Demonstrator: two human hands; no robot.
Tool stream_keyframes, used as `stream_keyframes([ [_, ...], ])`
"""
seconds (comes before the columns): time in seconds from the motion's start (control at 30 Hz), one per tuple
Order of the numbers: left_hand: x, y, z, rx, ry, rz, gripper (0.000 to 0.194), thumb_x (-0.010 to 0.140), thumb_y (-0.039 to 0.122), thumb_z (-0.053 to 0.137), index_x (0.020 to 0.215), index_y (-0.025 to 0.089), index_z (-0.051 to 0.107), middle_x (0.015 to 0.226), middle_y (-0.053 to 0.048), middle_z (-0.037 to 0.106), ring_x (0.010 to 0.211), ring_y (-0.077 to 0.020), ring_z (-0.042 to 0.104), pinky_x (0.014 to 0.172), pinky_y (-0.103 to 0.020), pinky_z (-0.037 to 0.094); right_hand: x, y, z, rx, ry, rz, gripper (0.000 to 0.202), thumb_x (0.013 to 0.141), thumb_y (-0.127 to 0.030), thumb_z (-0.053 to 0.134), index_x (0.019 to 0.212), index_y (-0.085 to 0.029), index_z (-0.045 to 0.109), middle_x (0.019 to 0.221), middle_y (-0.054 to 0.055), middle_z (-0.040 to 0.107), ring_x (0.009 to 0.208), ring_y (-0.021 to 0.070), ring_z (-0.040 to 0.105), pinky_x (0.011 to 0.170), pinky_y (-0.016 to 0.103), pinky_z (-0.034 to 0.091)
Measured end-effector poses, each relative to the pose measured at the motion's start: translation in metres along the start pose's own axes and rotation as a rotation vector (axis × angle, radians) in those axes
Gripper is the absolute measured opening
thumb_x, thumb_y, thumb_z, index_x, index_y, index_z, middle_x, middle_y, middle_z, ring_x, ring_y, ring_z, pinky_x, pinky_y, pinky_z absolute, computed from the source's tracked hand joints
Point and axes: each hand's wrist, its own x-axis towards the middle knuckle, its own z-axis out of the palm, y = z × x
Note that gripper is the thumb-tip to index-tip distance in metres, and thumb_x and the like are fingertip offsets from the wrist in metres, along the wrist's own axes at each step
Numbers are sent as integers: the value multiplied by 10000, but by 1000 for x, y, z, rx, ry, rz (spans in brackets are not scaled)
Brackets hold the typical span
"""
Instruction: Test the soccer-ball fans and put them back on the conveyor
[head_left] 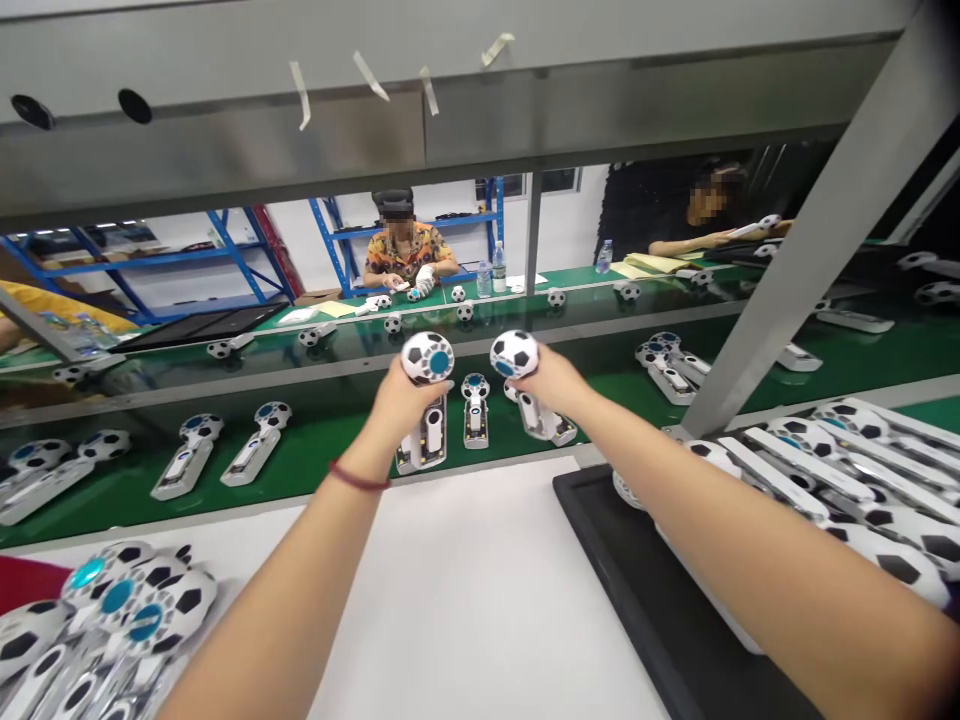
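Note:
My left hand (397,402) is closed round the neck of a white device with a soccer-ball head (427,358) and a blue disc, held over the green belt. My right hand (553,380) grips a similar soccer-ball device (514,354), its handle pointing down. Between the two hands, another such device (475,412) lies on the belt with its inner parts exposed. Beneath the held devices are further handles, partly hidden by them and by my hands.
A black tray (630,590) of soccer-ball devices lies at right; a pile of them (146,620) is at lower left. A slanted metal post (795,230) stands right, under a low overhead beam (225,150). Two people sit across the belt (330,440).

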Motion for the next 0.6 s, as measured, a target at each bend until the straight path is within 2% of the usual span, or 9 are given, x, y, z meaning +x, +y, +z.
stream_keyframes([
  [0.1, 37, -44, 43, 158, -82, -70, 598, 621, 191, 721, 1142, 75, 453, 1035, -189, 606, 948, -310, 576, 830, -427, 438, 34, 31, 34, -81, -45, 71, 562, 563, -207, 768, 1079, -159, 552, 1062, 116, 609, 1056, 310, 523, 883, 401, 402],
  [0.17, 50, -67, 56, 214, -119, -72, 581, 662, 181, 688, 1173, 75, 435, 1086, -221, 573, 1018, -340, 541, 856, -448, 411, 45, 50, 43, -124, -45, 110, 633, 549, -237, 775, 1131, -176, 533, 1149, 132, 561, 1163, 346, 431, 940, 442, 349],
  [0.23, 53, -79, 62, 256, -149, -43, 525, 700, 162, 652, 1182, 109, 449, 1207, -226, 495, 1167, -348, 429, 941, -454, 343, 50, 66, 42, -153, -44, 159, 712, 554, -242, 769, 1205, -184, 487, 1253, 154, 478, 1223, 359, 360, 979, 455, 305],
  [0.3, 50, -83, 68, 280, -198, -12, 423, 740, 163, 620, 1145, 145, 500, 1299, -187, 422, 1266, -316, 305, 1013, -437, 268, 53, 81, 33, -163, -53, 235, 799, 556, -210, 762, 1276, -161, 420, 1303, 192, 413, 1210, 356, 379, 981, 451, 309],
  [0.33, 48, -83, 74, 286, -236, -10, 358, 764, 183, 604, 1112, 154, 527, 1306, -159, 421, 1271, -295, 297, 1025, -436, 259, 54, 89, 27, -159, -63, 281, 854, 551, -193, 761, 1311, -142, 374, 1298, 214, 409, 1186, 355, 410, 966, 452, 329],
  [0.4, 42, -81, 91, 292, -323, -54, 275, 808, 242, 576, 1067, 154, 557, 1257, -115, 474, 1207, -263, 387, 1001, -459, 308, 55, 101, 17, -133, -93, 378, 969, 545, -192, 762, 1370, -107, 260, 1248, 247, 444, 1107, 357, 485, 900, 470, 390],
  [0.47, 37, -79, 113, 292, -385, -157, 293, 830, 287, 560, 1087, 147, 547, 1196, -94, 516, 1105, -245, 482, 938, -479, 384, 56, 110, 12, -89, -131, 468, 1053, 538, -224, 774, 1395, -94, 176, 1153, 245, 516, 979, 350, 563, 790, 486, 452],
  [0.53, 35, -78, 134, 267, -414, -283, 335, 839, 304, 550, 1134, 148, 518, 1183, -97, 519, 1052, -237, 518, 888, -467, 433, 56, 114, 13, -44, -154, 542, 1026, 528, -228, 788, 1373, -97, 222, 1051, 209, 574, 845, 319, 607, 698, 483, 484],
  [0.6, 34, -78, 149, 192, -435, -397, 346, 844, 304, 544, 1151, 150, 504, 1176, -99, 519, 1029, -231, 532, 858, -448, 457, 55, 115, 17, 3, -152, 591, 770, 584, -209, 766, 1254, -101, 402, 960, 142, 607, 773, 253, 616, 671, 436, 502],
])
